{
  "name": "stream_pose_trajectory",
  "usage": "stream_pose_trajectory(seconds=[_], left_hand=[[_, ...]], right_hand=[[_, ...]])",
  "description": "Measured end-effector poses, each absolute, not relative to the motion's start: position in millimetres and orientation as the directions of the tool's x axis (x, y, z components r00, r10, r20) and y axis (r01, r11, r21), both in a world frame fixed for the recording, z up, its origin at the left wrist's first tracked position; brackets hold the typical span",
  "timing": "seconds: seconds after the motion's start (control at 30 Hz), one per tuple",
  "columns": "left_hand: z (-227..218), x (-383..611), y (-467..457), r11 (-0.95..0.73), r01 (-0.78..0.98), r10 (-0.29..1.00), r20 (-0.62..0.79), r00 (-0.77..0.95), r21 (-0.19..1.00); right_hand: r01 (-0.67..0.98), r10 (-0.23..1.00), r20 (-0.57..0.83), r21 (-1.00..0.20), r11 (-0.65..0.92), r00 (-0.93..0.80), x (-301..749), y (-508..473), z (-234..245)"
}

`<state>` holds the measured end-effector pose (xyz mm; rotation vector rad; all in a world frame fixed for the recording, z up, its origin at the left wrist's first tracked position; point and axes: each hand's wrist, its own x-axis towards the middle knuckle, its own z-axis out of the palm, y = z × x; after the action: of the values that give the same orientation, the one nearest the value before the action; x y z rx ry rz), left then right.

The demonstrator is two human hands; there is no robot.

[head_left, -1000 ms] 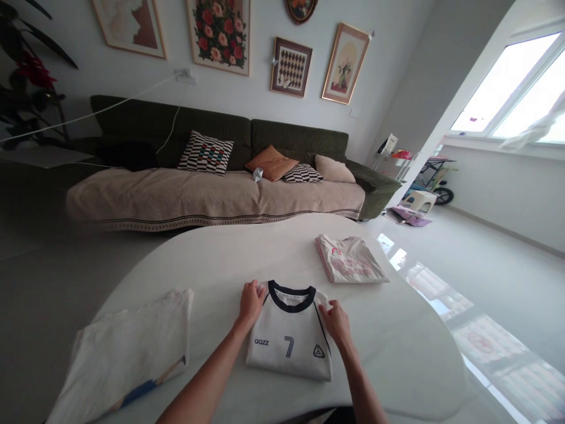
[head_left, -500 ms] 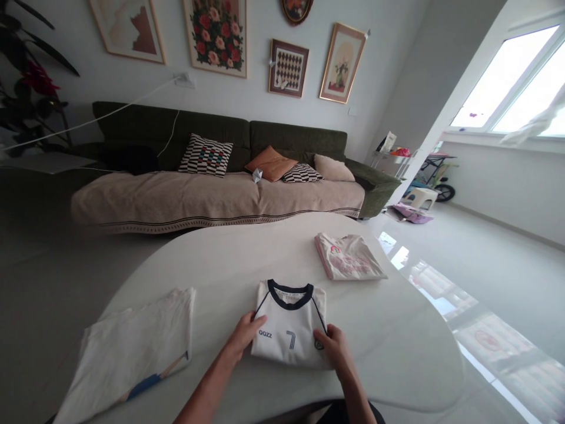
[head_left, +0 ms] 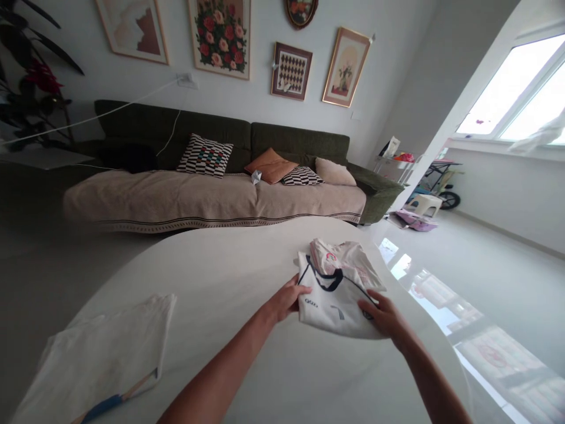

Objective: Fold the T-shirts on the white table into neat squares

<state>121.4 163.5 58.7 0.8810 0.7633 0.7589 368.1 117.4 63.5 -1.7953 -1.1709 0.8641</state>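
Note:
A folded white T-shirt (head_left: 326, 309) with a dark navy collar, small lettering and a number 7 is held between my two hands. My left hand (head_left: 289, 299) grips its left side, thumb on top. On the other side, my right hand (head_left: 383, 315) pinches the right edge near a round badge. Just behind it lies a folded white shirt with pink print (head_left: 353, 259), partly covered by the held T-shirt's collar. Whether the two touch I cannot tell. At the left of the table a white garment with a blue patch (head_left: 106, 353) lies spread flat.
All this is on a white round-edged table (head_left: 229, 259). Beyond it stands a green sofa (head_left: 304, 138) with a beige cover and several cushions. On the floor at the right are a white stool (head_left: 426, 205) and a purple item (head_left: 415, 221).
Both hands have carried the folded T-shirt from the table's front middle to the right and away from me, up to the pink-printed shirt. The T-shirt is now tilted.

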Motion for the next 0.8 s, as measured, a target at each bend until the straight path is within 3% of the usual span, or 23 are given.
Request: stream_pose_trajectory(seconds=[0.1, 0.23, 0.4, 0.53, 0.67, 0.73, 0.8], left_hand=[[72.5, 170.3, 214.6, 0.312, -0.209, 0.868, -0.188, 0.46, 0.927], [45.5, 227.2, 258.7, 0.23, 0.012, 0.933, -0.224, 0.282, 0.973], [-21.3, 259.5, 265.5, 0.289, 0.184, 0.937, -0.317, 0.148, 0.939], [-39.4, 262.7, 265.5, 0.268, 0.203, 0.952, -0.291, 0.094, 0.942], [-36.4, 248.6, 250.5, 0.236, 0.188, 0.964, -0.254, 0.078, 0.953], [-37.0, 229.3, 226.4, 0.194, 0.175, 0.968, -0.217, 0.125, 0.965], [-39.4, 199.4, 191.6, 0.127, 0.155, 0.965, -0.159, 0.209, 0.98]], right_hand=[[0.503, 0.913, 0.016, -0.838, -0.21, 0.408, 415.3, 166.5, 77.0], [0.733, 0.879, 0.132, -0.616, -0.289, 0.458, 463.8, 225.7, 58.7], [0.762, 0.855, 0.082, -0.502, -0.409, 0.513, 481.6, 249.7, 0.1], [0.778, 0.83, 0.127, -0.448, -0.441, 0.543, 472.9, 238.8, -18.4], [0.931, 0.871, 0.351, -0.248, -0.268, 0.344, 438.0, 229.0, -26.2], [0.978, 0.929, 0.316, -0.141, -0.156, 0.193, 420.8, 228.9, -34.2], [0.987, 0.962, 0.241, -0.122, -0.101, 0.128, 413.0, 232.8, -39.8]])
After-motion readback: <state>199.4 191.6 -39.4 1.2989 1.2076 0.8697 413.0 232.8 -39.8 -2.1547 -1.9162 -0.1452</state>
